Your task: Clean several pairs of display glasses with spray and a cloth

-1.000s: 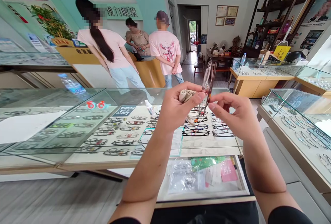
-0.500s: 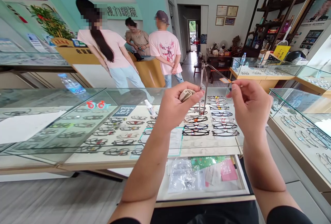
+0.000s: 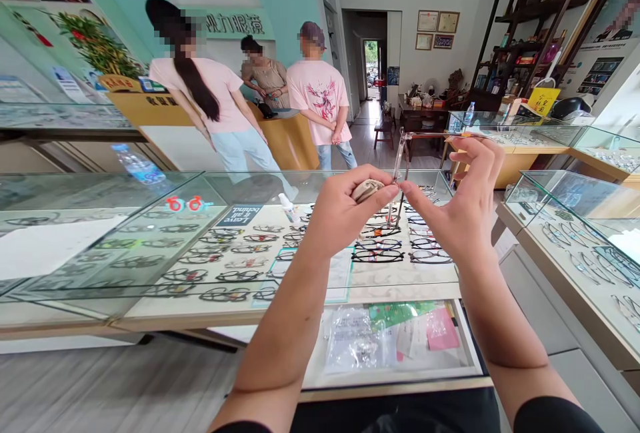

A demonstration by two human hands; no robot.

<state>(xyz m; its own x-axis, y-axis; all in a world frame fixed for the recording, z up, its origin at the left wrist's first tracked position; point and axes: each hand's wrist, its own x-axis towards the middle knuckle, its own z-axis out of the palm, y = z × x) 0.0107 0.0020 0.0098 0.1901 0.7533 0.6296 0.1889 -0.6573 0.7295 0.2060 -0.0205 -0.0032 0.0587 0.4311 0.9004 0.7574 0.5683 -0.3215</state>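
Note:
A pair of eyeglasses (image 3: 401, 154) with a thin, clear-looking frame is held on edge above the glass display case. My left hand (image 3: 345, 210) pinches its rim between thumb and fingers. A crumpled beige cloth (image 3: 368, 189) is tucked in that same hand. One temple of the eyeglasses extends to the right, its end against the fingers of my right hand (image 3: 463, 203). The right thumb reaches to the rim, close to the left thumb tip. Whether that thumb presses on the lens or the rim, I cannot tell.
Below the hands stands the glass display case (image 3: 165, 316) with rows of spectacles. An open drawer (image 3: 320, 380) holds plastic bags and papers. A water bottle (image 3: 137, 165) and white paper (image 3: 50, 246) rest on the glass. Three people stand at a far counter (image 3: 285, 140).
My right thumb has moved left to the rim, and the right fingers have risen with the temple. That temple has swung up from a downward slant to nearly level. My left hand stays almost in place.

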